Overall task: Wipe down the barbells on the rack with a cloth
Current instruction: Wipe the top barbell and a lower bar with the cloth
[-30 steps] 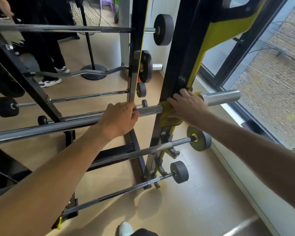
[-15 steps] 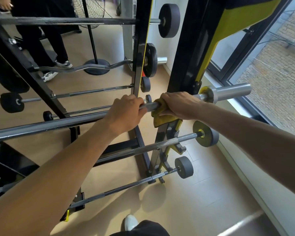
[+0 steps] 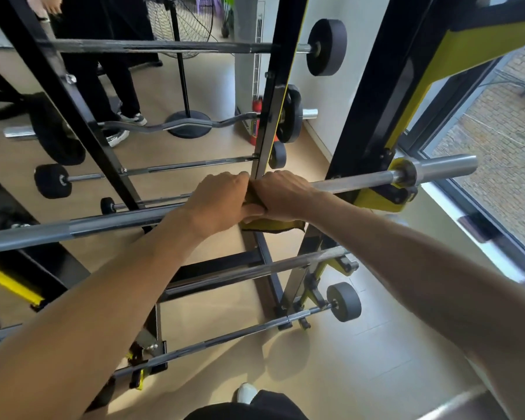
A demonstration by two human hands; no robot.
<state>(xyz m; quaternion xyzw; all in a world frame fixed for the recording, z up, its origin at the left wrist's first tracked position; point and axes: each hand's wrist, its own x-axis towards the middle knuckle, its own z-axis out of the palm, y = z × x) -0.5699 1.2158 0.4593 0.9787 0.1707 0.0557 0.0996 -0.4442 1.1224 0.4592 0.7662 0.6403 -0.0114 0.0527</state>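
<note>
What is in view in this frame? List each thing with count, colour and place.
barbell: one, silver, across the rack at hand height
cloth: one, yellow, wrapped on that bar under the right grip
other bars: at least five, steel with black end weights, on rack pegs above and below
rack: one, black and yellow
fan stand: one, black, behind
bystander legs: dark trousers, upper left
left hand: grips the bar
right hand: grips the cloth

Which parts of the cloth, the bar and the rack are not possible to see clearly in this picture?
- Yellow cloth, head view: mostly hidden under the right hand; only a lower edge shows.
- Barbell, head view: its left end is cut off by the frame edge.
- Left hand, head view: fingertips hidden behind the bar.
- Standing person, head view: upper body cut off by the top edge.
</note>
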